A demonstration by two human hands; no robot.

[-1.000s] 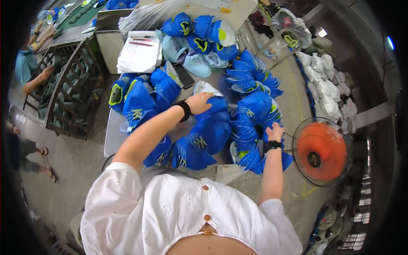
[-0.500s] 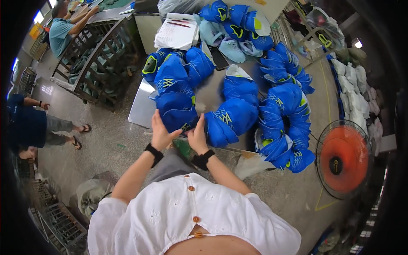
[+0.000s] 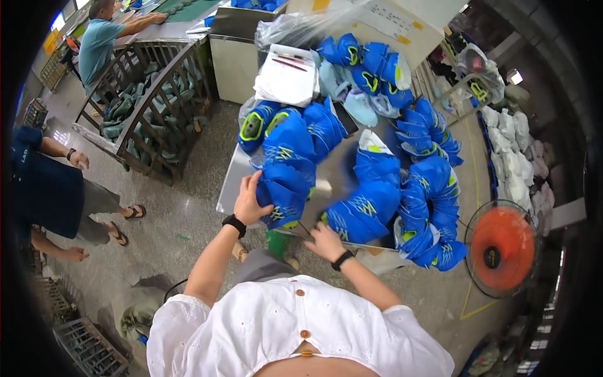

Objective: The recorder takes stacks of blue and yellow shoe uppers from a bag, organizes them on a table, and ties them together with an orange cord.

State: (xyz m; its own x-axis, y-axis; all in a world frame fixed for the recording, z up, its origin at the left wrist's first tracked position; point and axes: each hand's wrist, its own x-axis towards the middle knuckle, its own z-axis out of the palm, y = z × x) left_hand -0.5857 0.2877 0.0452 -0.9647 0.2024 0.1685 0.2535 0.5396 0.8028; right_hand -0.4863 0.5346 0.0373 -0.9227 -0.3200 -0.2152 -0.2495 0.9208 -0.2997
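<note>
Taking the middle of the table (image 3: 231, 182) as a clock face, with twelve away from the person, the left stack of blue shoe uppers (image 3: 286, 188) bends from ten o'clock down to seven at the near edge, its pieces loosely nested one into another. The left hand (image 3: 249, 204) lies at eight o'clock against the outer side of this stack, fingers spread upward and thumb reaching across its near end. The right hand (image 3: 326, 242) is at six, fingers curled, just beside the near end of the middle stack (image 3: 367, 207), which runs from two o'clock to five; something thin and dark shows by its fingertips, and I cannot tell whether they pinch it. The step in hand appears to be handling the near end of the left stack, the left hand steadying it. By my judgement, shifting that stack calls for the right hand to come round to seven and cup the free side, since one-sided pressure could splay the loose layers. A ring of blue uppers (image 3: 430, 173) sits toward three, a notepad (image 3: 286, 78) at eleven and a phone (image 3: 347, 119) near twelve
</note>
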